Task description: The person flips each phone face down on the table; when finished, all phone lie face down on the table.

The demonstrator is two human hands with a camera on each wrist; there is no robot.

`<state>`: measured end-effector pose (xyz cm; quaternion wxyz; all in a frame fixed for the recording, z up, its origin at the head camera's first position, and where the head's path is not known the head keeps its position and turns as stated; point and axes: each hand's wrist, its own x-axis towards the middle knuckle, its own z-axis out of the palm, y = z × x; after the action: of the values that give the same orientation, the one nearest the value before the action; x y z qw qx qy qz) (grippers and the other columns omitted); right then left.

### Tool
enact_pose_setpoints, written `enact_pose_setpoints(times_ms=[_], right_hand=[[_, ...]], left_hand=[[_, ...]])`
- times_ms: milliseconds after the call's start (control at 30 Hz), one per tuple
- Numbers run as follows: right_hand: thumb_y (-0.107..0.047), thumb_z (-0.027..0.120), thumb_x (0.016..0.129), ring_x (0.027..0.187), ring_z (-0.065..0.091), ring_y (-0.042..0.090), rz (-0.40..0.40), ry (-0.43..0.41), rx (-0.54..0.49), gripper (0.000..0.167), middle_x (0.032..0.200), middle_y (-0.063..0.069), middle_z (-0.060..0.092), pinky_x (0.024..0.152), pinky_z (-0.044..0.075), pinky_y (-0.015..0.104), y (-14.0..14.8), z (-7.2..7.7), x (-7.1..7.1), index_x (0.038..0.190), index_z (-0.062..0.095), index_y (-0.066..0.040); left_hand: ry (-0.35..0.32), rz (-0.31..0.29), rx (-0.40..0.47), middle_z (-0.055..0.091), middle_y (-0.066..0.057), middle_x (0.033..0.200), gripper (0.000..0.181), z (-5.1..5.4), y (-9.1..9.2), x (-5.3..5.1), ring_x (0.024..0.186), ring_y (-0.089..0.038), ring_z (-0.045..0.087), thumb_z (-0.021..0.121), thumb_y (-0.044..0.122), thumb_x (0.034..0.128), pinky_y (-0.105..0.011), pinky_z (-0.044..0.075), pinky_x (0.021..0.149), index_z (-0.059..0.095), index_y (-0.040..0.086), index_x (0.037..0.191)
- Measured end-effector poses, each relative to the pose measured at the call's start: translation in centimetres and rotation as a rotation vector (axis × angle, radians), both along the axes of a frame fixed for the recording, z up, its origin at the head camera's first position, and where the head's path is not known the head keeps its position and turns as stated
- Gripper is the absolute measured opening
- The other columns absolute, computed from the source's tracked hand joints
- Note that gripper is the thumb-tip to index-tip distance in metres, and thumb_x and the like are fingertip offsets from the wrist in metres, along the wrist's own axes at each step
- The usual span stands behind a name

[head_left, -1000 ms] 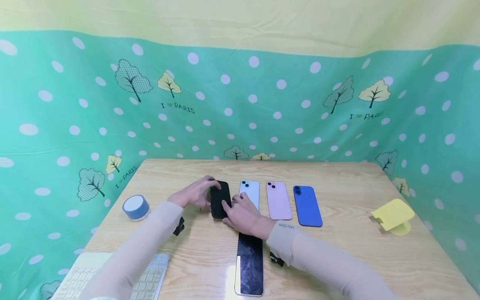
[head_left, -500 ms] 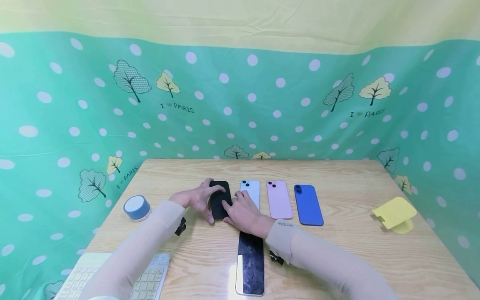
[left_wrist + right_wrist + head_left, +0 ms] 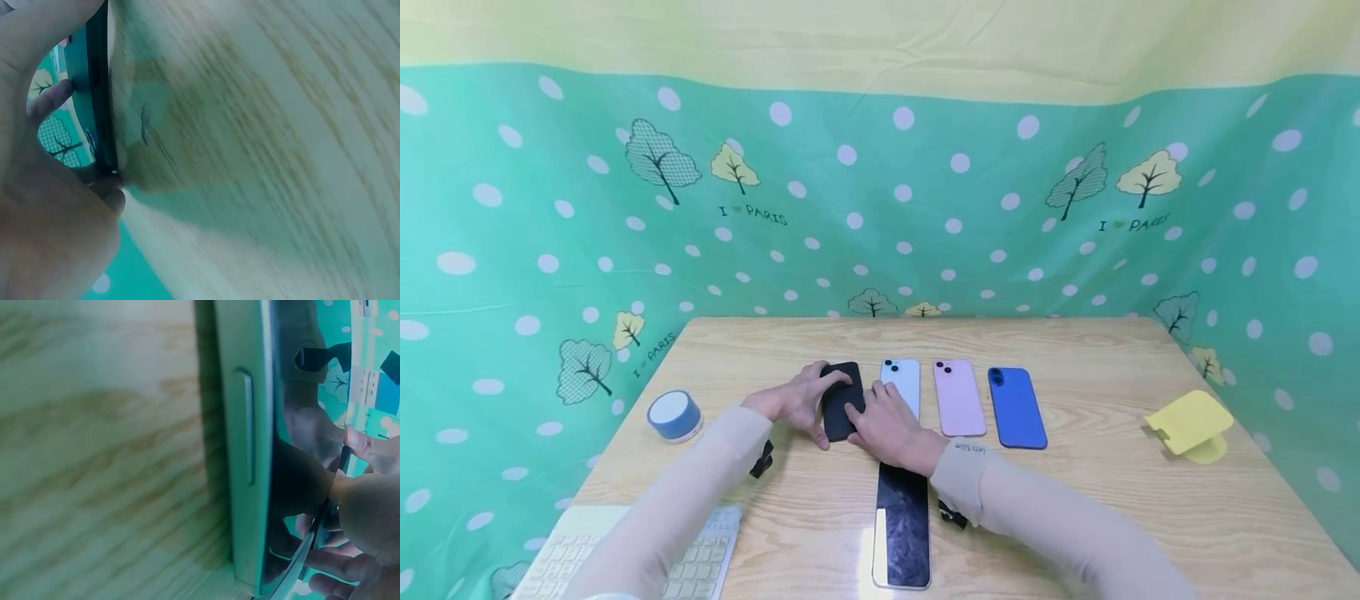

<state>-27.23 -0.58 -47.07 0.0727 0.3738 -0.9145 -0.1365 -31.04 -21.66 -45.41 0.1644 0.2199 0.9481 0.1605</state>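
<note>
A black phone (image 3: 841, 412) lies at the left end of a row of phones, between both hands. My left hand (image 3: 797, 402) grips it from the left, thumb at the near corner and forefinger across its upper face. In the left wrist view the black phone's long edge (image 3: 100, 87) runs just over the tabletop. My right hand (image 3: 891, 427) holds its lower right edge, thumb on the face; its other fingertips are partly hidden. Under the right hand lies a light blue phone (image 3: 911, 398), partly covered. Nearer, a phone with a dark glossy screen (image 3: 906, 533) lies face up.
To the right lie a pink phone (image 3: 958, 400) and a blue phone (image 3: 1018, 408). A yellow stand-like piece (image 3: 1189, 421) is at the far right. A blue-and-white tape roll (image 3: 673, 415) stands at left, with a white keyboard (image 3: 700, 554) under the left forearm.
My left thumb has come out to the phone's near left corner, and the forefinger has stretched further over its face. The black phone has turned slightly. My right hand stays almost in place.
</note>
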Motion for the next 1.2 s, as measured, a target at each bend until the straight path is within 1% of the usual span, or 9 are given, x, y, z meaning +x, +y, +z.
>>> enact_pose_setpoints(times_ms=[200, 333, 433, 533, 600, 700, 867, 1067, 1200], right_hand=[[-0.057, 0.049, 0.105, 0.125, 0.056, 0.028, 0.001, -0.021, 0.000, 0.054, 0.140, 0.011, 0.066, 0.096, 0.043, 0.038, -0.1, 0.1, -0.2, 0.148, 0.059, -0.026], [-0.057, 0.050, 0.105, 0.127, 0.055, 0.027, 0.008, -0.052, -0.018, 0.053, 0.142, 0.010, 0.065, 0.097, 0.044, 0.038, 0.1, 0.1, -0.3, 0.148, 0.059, -0.027], [-0.056, 0.050, 0.105, 0.126, 0.055, 0.027, 0.029, -0.083, -0.042, 0.052, 0.141, 0.009, 0.064, 0.095, 0.044, 0.039, 0.1, 0.0, -0.3, 0.147, 0.060, -0.027], [-0.054, 0.050, 0.106, 0.125, 0.055, 0.027, 0.056, -0.100, -0.053, 0.051, 0.141, 0.008, 0.064, 0.094, 0.043, 0.038, 0.0, -0.2, -0.3, 0.147, 0.060, -0.026], [-0.053, 0.050, 0.106, 0.125, 0.055, 0.027, 0.063, -0.105, -0.061, 0.050, 0.140, 0.008, 0.064, 0.093, 0.043, 0.038, 0.0, -0.2, -0.3, 0.147, 0.060, -0.026], [-0.051, 0.049, 0.107, 0.125, 0.055, 0.027, 0.061, -0.116, -0.080, 0.048, 0.140, 0.007, 0.064, 0.094, 0.044, 0.038, 0.1, 0.1, -0.3, 0.147, 0.060, -0.026], [-0.042, 0.047, 0.109, 0.121, 0.056, 0.026, 0.077, -0.171, -0.167, 0.046, 0.136, 0.006, 0.066, 0.095, 0.045, 0.039, 1.6, 0.9, 0.0, 0.149, 0.058, -0.021], [-0.033, 0.052, 0.109, 0.117, 0.058, 0.026, 0.058, -0.150, -0.256, 0.039, 0.130, 0.007, 0.069, 0.095, 0.045, 0.041, 4.6, 2.8, -0.1, 0.144, 0.062, -0.018], [-0.032, 0.053, 0.109, 0.116, 0.061, 0.027, 0.038, -0.178, -0.274, 0.039, 0.129, 0.009, 0.070, 0.093, 0.047, 0.041, 6.4, 3.6, 0.5, 0.141, 0.064, -0.014]], left_hand=[[-0.010, -0.021, 0.015, 0.014, -0.037, 0.168, 0.108, 0.0, -0.6, -0.1, 0.156, -0.058, 0.017, 0.101, 0.033, 0.0633, -0.074, 0.026, 0.121, 0.041, 0.022, 0.152], [-0.054, -0.017, 0.030, 0.009, -0.037, 0.169, 0.103, -0.1, -0.8, -0.3, 0.156, -0.062, 0.009, 0.098, 0.030, 0.0675, -0.076, 0.015, 0.123, 0.042, 0.024, 0.153], [-0.070, -0.018, 0.034, 0.010, -0.037, 0.169, 0.098, 0.0, -0.7, -0.5, 0.155, -0.063, 0.008, 0.097, 0.034, 0.0693, -0.075, 0.011, 0.125, 0.044, 0.024, 0.151], [-0.066, -0.033, 0.024, 0.011, -0.036, 0.169, 0.096, 0.0, -0.5, -0.8, 0.156, -0.062, 0.009, 0.096, 0.036, 0.0704, -0.073, 0.010, 0.126, 0.043, 0.023, 0.149], [-0.046, -0.057, 0.015, 0.013, -0.037, 0.169, 0.097, 0.1, -0.3, -1.0, 0.155, -0.062, 0.011, 0.096, 0.033, 0.0700, -0.074, 0.011, 0.125, 0.042, 0.020, 0.149], [-0.028, -0.066, 0.013, 0.014, -0.035, 0.169, 0.099, 0.2, -0.2, -1.2, 0.156, -0.060, 0.011, 0.096, 0.028, 0.0689, -0.075, 0.010, 0.125, 0.043, 0.019, 0.152], [0.006, -0.083, -0.001, 0.014, -0.035, 0.170, 0.103, 0.3, 0.0, -0.9, 0.157, -0.058, 0.012, 0.095, 0.026, 0.0685, -0.077, 0.011, 0.124, 0.041, 0.017, 0.156], [0.064, -0.123, 0.015, 0.022, -0.032, 0.169, 0.104, 1.8, 1.0, -0.3, 0.157, -0.057, 0.017, 0.096, 0.027, 0.0689, -0.077, 0.015, 0.123, 0.042, 0.015, 0.158], [0.134, -0.182, 0.028, 0.041, -0.026, 0.163, 0.095, 2.7, 2.1, 0.6, 0.152, -0.052, 0.031, 0.095, 0.024, 0.0699, -0.072, 0.025, 0.122, 0.049, 0.012, 0.152]])
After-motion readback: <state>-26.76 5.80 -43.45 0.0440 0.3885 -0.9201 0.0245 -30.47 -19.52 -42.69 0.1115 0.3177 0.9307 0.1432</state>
